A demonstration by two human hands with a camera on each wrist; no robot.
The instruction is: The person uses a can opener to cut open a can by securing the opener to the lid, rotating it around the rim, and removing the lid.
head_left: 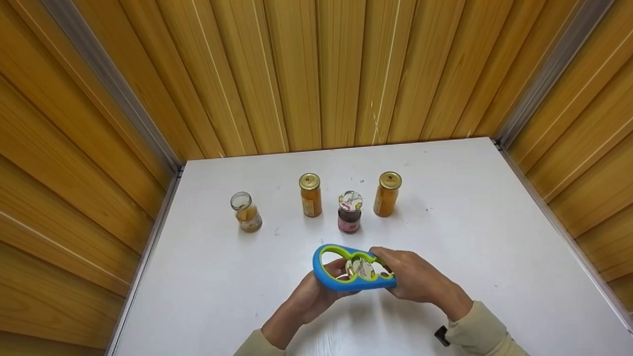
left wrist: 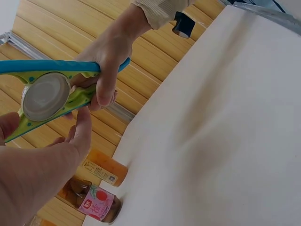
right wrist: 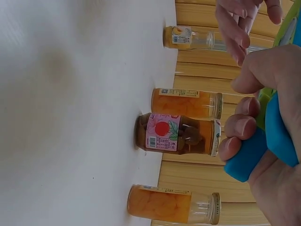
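My right hand [head_left: 420, 277] grips one end of a blue and lime-green jar opener [head_left: 322, 277], held above the table. A printed jar lid [head_left: 363, 268] sits in the opener's middle notch, with its pale underside [left wrist: 46, 96] showing in the left wrist view. No jar is under this lid. My left hand [head_left: 316, 296] is under and behind the opener, its fingers loosely bent near the lid and the green edge. In the right wrist view the left hand's fingers [right wrist: 233, 28] look spread; contact with the lid is unclear.
On the white table [head_left: 198, 277] stand a lidless glass jar [head_left: 247, 215] at left, two gold-lidded orange jars [head_left: 311, 200] [head_left: 386, 198], and a dark jar with a pink label [head_left: 349, 220] between them. Wood-panelled walls [head_left: 341, 74] enclose the table.
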